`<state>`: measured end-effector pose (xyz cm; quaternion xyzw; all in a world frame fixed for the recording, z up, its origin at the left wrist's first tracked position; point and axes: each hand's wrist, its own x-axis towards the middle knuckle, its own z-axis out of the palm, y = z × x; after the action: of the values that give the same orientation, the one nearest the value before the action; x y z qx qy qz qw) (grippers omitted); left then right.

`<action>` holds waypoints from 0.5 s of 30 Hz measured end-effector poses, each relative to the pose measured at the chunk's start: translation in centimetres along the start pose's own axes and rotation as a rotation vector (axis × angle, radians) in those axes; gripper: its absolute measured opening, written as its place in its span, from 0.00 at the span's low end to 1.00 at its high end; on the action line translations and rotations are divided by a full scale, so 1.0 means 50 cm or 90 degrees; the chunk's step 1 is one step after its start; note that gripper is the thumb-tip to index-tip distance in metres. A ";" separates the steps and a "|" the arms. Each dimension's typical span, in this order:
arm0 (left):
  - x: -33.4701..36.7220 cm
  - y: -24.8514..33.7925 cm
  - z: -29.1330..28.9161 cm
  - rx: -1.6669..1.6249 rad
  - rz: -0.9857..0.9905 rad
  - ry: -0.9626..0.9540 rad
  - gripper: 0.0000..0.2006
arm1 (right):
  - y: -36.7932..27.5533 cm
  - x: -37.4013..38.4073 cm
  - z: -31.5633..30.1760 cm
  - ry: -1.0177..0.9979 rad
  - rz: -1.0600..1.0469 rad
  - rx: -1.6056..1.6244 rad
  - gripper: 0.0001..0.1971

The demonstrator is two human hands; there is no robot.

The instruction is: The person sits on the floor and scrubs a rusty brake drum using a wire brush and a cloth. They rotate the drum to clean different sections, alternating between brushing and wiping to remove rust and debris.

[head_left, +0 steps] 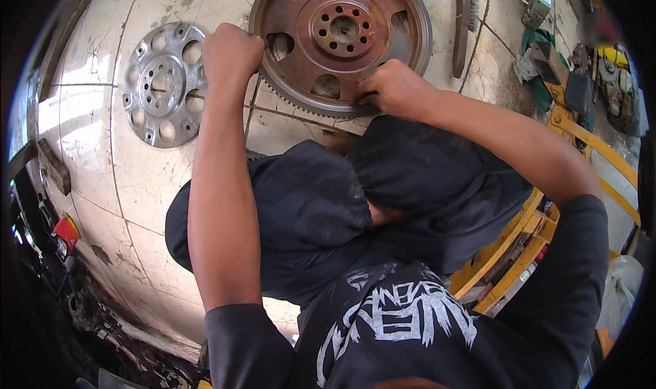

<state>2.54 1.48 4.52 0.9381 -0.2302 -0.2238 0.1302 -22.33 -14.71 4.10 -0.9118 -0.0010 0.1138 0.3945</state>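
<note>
A large rusty flywheel (352, 30) with a toothed rim lies face up on the floor in front of my knees. Beside its left rim is my left hand (232, 55), closed in a fist with the fingertips hidden. My right hand (404, 90) is closed low on the flywheel's right side, by the rim. A bit of something dark shows under its fingers, too small to name. Left of my left hand lies a thinner silver flexplate (156, 85) with round holes, close to my wrist. A wire brush (462, 37) with a wooden handle lies right of the flywheel.
Cracked pale tiles (85, 115) cover the floor. At the right stand a yellow metal frame (574, 126) and a pile of tools and parts (615, 88). Dark metal parts (89, 314) line the lower left. A short block (55, 167) lies at the left.
</note>
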 end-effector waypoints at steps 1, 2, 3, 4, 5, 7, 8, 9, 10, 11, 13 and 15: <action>-0.001 0.005 0.003 0.015 0.008 0.010 0.15 | 0.004 0.003 0.002 0.001 -0.022 0.016 0.09; 0.000 0.006 0.001 0.013 0.007 0.003 0.15 | 0.003 0.026 0.023 0.032 0.012 0.006 0.09; -0.003 0.024 -0.005 0.012 0.015 -0.009 0.15 | -0.005 0.059 0.058 0.067 0.055 -0.004 0.10; -0.005 0.031 -0.008 0.015 0.016 -0.020 0.16 | -0.015 0.085 0.085 0.099 0.094 -0.009 0.10; -0.004 0.025 -0.010 0.014 0.011 -0.011 0.16 | -0.031 0.099 0.086 0.116 0.094 0.024 0.11; -0.007 0.009 -0.009 0.015 -0.002 0.002 0.16 | -0.070 0.107 0.071 0.144 0.096 0.094 0.11; -0.009 0.007 -0.009 0.011 -0.011 -0.016 0.16 | -0.060 0.087 0.070 0.119 0.067 0.065 0.11; -0.008 0.012 -0.015 0.005 -0.017 -0.036 0.16 | -0.036 0.048 0.056 0.097 0.041 0.034 0.12; -0.006 0.016 -0.018 -0.002 -0.023 -0.054 0.16 | -0.010 0.010 0.037 0.074 0.013 0.002 0.12; -0.011 0.013 -0.016 -0.009 -0.040 -0.032 0.16 | 0.022 -0.018 0.012 0.045 -0.021 -0.016 0.13; -0.013 0.012 -0.008 0.089 -0.015 0.003 0.17 | 0.041 -0.030 -0.021 0.004 -0.059 -0.027 0.14; -0.007 0.007 -0.005 0.139 -0.009 0.015 0.18 | 0.046 -0.024 -0.030 -0.018 -0.067 -0.008 0.13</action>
<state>2.23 1.40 4.98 0.9508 -0.2453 -0.1871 0.0286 -23.38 -17.49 3.66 -0.9111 -0.0556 0.1056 0.3945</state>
